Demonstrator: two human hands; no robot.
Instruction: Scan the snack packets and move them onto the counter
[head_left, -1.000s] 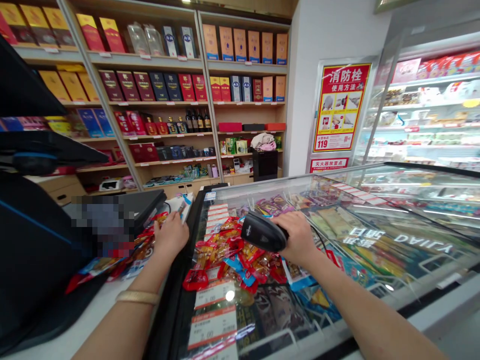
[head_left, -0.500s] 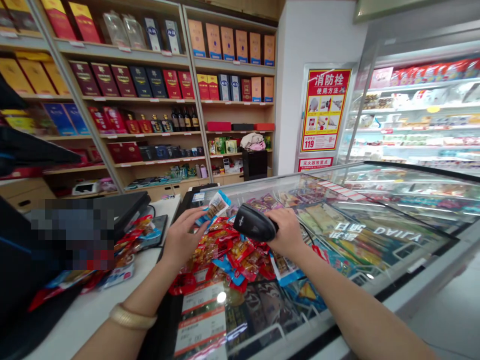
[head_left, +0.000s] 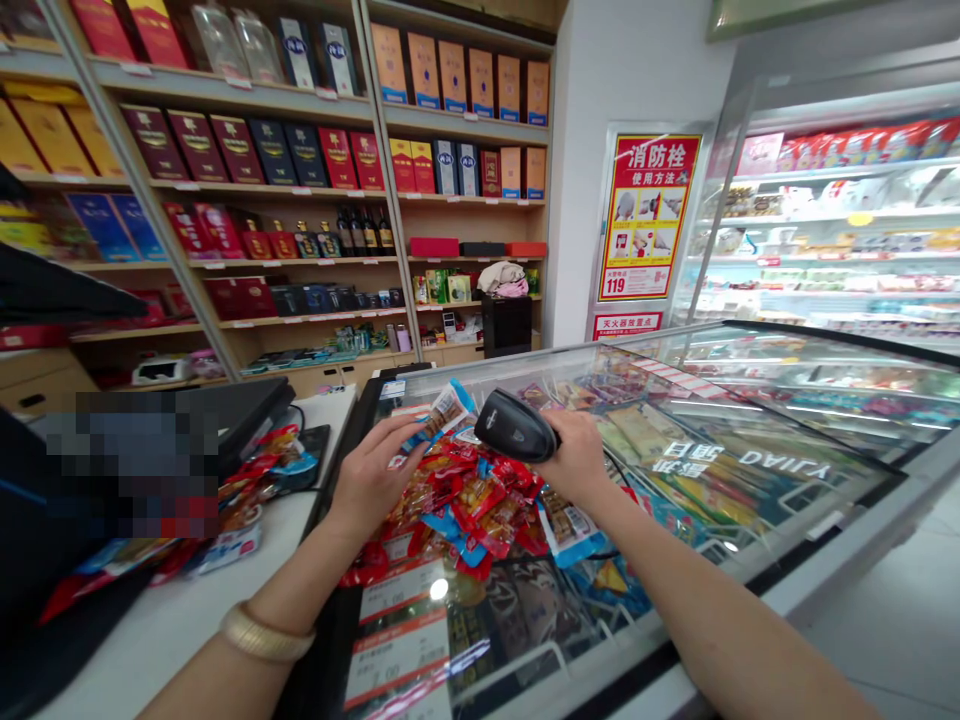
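My left hand (head_left: 379,470) pinches a small blue-edged snack packet (head_left: 444,412) whose barcode faces up. Just right of it, my right hand (head_left: 577,450) is wrapped round the handle of a black barcode scanner (head_left: 516,426); the scanner's head points left toward the packet, a small gap apart. Beneath both hands, a pile of red and blue snack packets (head_left: 484,505) lies on the glass top of a chest freezer (head_left: 645,470). A blue-edged packet (head_left: 571,525) rests at the pile's right side.
More packets (head_left: 259,490) lie on the white counter (head_left: 217,615) at left, beside a black device (head_left: 247,410). Price cards (head_left: 409,640) sit near the freezer's front left. Behind are shelves of boxes (head_left: 390,190) and a lit display fridge (head_left: 840,220).
The packet in my left hand has moved slightly right and up. The scanner has shifted a little right and up in view. The camera view has shifted slightly.
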